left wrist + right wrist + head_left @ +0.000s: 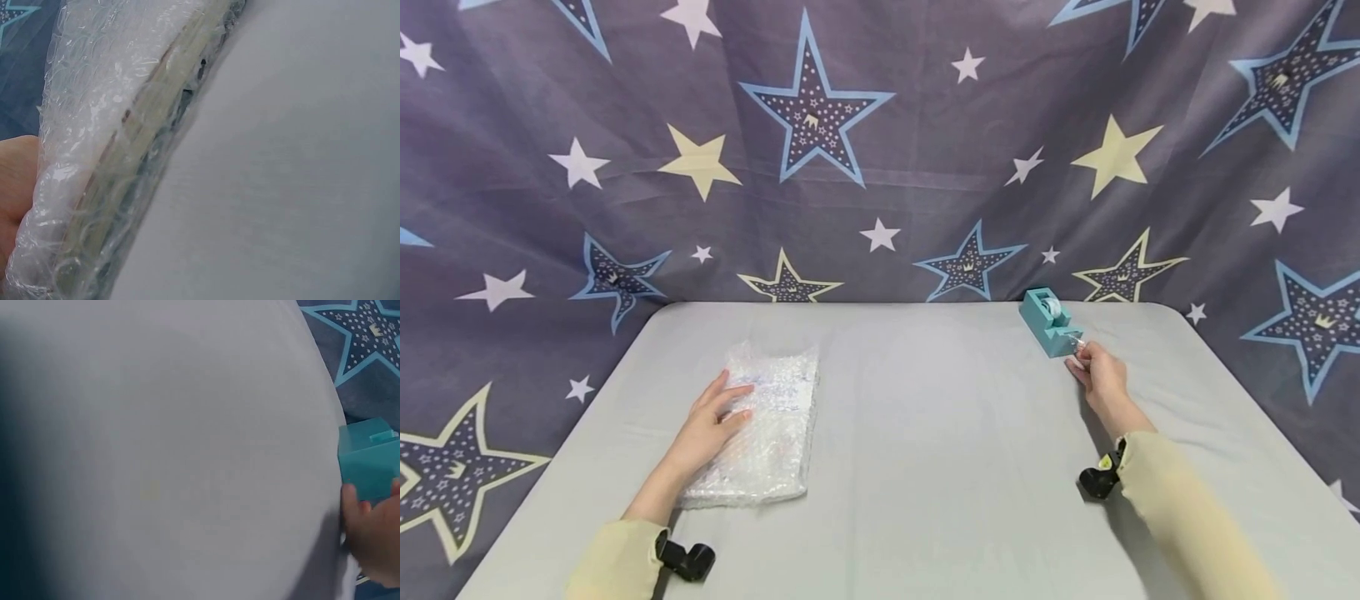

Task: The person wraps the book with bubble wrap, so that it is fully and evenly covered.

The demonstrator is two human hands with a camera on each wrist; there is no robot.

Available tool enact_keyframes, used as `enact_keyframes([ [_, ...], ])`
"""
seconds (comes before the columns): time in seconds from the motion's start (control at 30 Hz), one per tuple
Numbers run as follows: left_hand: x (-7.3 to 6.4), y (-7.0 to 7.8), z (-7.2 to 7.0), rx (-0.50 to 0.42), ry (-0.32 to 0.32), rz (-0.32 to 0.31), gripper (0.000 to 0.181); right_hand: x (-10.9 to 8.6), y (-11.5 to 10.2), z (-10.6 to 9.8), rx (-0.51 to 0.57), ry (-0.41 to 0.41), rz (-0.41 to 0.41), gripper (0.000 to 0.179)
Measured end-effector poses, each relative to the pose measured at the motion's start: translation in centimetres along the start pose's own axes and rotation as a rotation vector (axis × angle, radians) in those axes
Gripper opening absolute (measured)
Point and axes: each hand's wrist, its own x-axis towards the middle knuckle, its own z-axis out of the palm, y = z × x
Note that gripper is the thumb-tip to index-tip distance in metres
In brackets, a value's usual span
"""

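Note:
A flat package in clear bubble wrap (778, 437) lies on the left of the table. My left hand (703, 427) rests on its left side with the fingers spread. The left wrist view shows the package's pale, layered edge (125, 165) through the wrap. At the back right stands a teal tape dispenser (1043, 323) with a roll of clear tape (1052, 308) in it. Right at its front end, my right hand (1103, 382) pinches the loose end of the tape (1079, 342). In the right wrist view, that hand partly covers the dispenser (370, 465).
A pale grey cloth covers the table (925, 433), which has rounded back corners. Behind it and at the sides hangs a dark curtain with stars (880, 192). A small black camera sits on each wrist.

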Motion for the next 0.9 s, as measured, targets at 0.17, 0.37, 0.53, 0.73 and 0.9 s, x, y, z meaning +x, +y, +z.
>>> enact_keyframes([
  [0.17,0.0,0.0,0.0,0.016,0.013,-0.002,0.047,0.1,-0.4,-0.3,-0.521,0.091,-0.060,0.020],
  [0.37,0.0,0.1,0.0,0.025,0.023,0.002,0.046,0.6,-1.3,-1.5,-0.786,-0.075,-0.079,0.034],
  [0.53,0.0,0.1,0.0,0.017,0.009,-0.006,0.046,0.9,-1.9,-2.3,-0.810,-0.187,-0.052,0.030],
  [0.73,0.1,-0.1,0.1,0.010,0.005,-0.015,0.047,1.2,-2.3,-2.4,-0.795,-0.190,-0.036,0.033],
  [0.9,0.1,-0.2,0.1,0.010,0.010,-0.004,0.047,1.5,-2.6,-2.6,-0.733,-0.135,-0.009,0.039],
])
